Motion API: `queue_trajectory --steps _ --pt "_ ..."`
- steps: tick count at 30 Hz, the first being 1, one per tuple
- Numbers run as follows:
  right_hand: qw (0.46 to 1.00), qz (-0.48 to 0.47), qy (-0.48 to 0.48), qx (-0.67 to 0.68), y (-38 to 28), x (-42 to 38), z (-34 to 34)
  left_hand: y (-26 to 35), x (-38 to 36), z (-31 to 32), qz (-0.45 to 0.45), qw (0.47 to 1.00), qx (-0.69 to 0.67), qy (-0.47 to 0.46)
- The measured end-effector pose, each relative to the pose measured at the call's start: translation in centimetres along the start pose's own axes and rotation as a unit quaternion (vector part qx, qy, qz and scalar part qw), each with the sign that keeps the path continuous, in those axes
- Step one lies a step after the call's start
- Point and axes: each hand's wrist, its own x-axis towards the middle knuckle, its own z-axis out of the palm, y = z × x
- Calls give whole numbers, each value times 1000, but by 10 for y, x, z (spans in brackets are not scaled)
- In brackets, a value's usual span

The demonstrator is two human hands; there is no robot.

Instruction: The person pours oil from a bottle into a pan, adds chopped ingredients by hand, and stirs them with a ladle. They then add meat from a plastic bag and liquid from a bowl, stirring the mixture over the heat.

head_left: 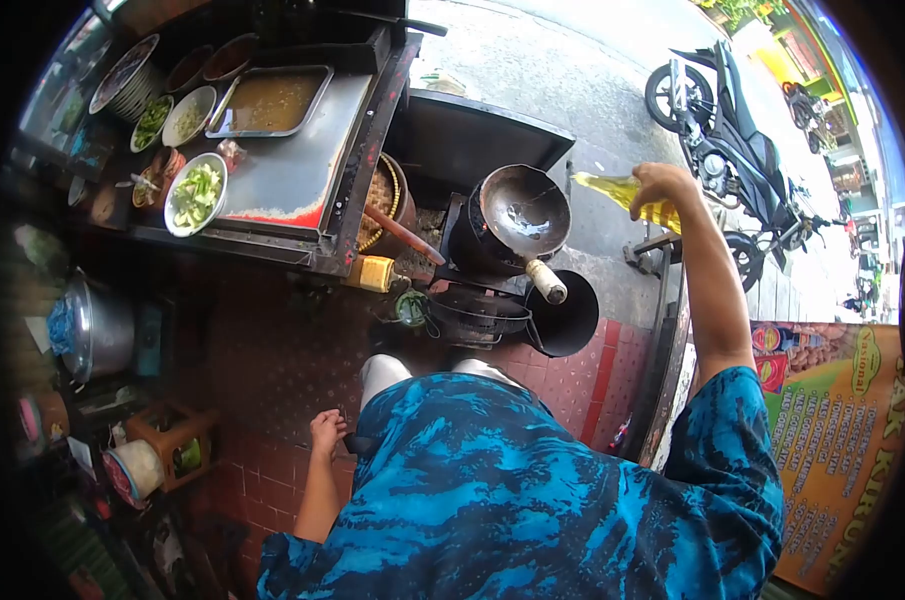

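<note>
My right hand is wrapped around a clear bottle of yellow oil. The bottle lies nearly sideways, its neck pointing left toward the wok and just off its right rim. A little shiny liquid shows in the bottom of the wok, which sits on a dark burner with its pale handle toward me. Low at my left side hangs my left hand, its fingers curled in and nothing visible in them.
On the cart at left are a bowl of chopped greens, a metal tray of brown liquid and stacked plates. A second dark pan is below the wok. A motorcycle stands beyond; a banner hangs at right.
</note>
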Motion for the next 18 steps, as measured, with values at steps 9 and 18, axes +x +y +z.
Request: queue_trajectory --steps 9,18 --pt "999 -26 37 12 18 0 2 21 5 -2 7 1000 13 -9" --pt "999 -47 -5 3 39 -21 41 12 -1 -8 11 999 48 -21"
